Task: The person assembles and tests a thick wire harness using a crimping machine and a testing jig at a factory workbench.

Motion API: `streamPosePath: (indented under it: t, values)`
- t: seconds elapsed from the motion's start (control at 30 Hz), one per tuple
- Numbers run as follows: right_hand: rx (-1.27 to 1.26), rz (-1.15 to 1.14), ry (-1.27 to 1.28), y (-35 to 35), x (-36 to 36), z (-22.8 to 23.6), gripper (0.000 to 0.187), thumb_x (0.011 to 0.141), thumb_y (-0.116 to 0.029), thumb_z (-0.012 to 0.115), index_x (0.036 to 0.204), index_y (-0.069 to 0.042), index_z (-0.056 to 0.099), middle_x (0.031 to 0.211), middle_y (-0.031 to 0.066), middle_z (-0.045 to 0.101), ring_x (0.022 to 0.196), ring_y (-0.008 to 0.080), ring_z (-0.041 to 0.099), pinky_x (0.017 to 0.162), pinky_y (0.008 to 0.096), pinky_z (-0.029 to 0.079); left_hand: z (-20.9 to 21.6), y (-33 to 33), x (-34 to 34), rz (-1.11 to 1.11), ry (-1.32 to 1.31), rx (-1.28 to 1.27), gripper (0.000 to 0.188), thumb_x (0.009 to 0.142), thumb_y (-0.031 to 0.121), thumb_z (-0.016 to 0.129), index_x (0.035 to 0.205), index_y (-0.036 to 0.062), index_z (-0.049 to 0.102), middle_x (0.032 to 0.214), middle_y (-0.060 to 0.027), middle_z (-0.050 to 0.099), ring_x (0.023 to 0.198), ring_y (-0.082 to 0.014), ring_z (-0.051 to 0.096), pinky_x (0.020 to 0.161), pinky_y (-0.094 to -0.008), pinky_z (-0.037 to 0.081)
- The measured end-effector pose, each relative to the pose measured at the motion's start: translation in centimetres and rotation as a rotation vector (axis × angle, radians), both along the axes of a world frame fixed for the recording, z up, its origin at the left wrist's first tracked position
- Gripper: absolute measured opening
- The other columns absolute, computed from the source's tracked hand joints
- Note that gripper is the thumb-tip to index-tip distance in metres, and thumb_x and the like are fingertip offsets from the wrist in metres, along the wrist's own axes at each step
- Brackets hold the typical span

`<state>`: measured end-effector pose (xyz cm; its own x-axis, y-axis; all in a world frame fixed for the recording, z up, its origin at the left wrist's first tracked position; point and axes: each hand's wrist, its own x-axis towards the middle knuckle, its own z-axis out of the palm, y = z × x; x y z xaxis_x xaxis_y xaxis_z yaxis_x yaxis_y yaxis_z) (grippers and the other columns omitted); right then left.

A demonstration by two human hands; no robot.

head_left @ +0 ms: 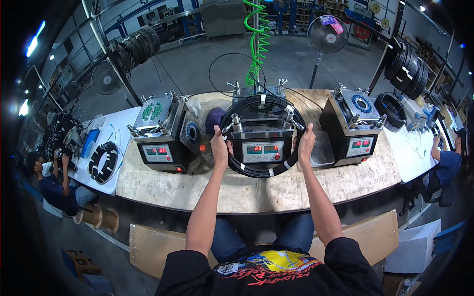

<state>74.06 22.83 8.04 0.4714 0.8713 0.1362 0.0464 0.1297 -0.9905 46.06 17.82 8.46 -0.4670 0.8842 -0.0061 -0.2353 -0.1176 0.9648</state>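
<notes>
Upright above the table, a coil of black cable (253, 171) is gripped at opposite sides by both of my hands. White tape bands bind it in several places. My left hand (220, 149) has its fingers wrapped around the coil's left side. On the right side, my right hand (306, 145) grips it, with its fingers partly hidden behind the coil. Through the ring shows a metal box machine (261, 134) with a lit red and green display. The coil overlaps this machine's edges; whether they touch, I cannot tell.
A similar machine stands left (158, 154), another right (361, 144), on the wooden table (247, 197). A purple round object (214, 118) and a clear tray (323, 152) sit between them. A green spiral hose (256, 39) hangs behind. Seated people work at white side tables (106, 128).
</notes>
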Motion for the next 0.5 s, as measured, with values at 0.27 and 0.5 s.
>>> streamPosePath:
  t: [0.27,0.5]
  values:
    - [-0.074,0.294,0.277,0.4,1.0,0.4,0.055,0.108,-0.052,0.033,0.082,-0.006,0.052,0.053,0.005,0.05,0.04,0.0172,0.051,0.037,0.0318,0.041,-0.2,-0.8,-0.1,-0.076,-0.048,-0.074,0.078,0.098,0.076,0.036,0.073,0.0057,0.055,0.055,-0.0005,0.047,0.046,-0.012,0.047,0.046,-0.0267,0.038]
    - [-0.11,0.242,0.227,1.1,1.0,-0.9,0.06,0.108,-0.053,0.024,0.081,-0.007,0.05,0.049,0.0046,0.046,0.036,0.0179,0.047,0.035,0.0321,0.038,-2.5,0.5,-0.4,-0.041,-0.164,-0.021,0.075,0.103,0.07,0.031,0.071,0.0054,0.053,0.052,-0.0012,0.045,0.045,-0.0136,0.046,0.045,-0.0272,0.038]
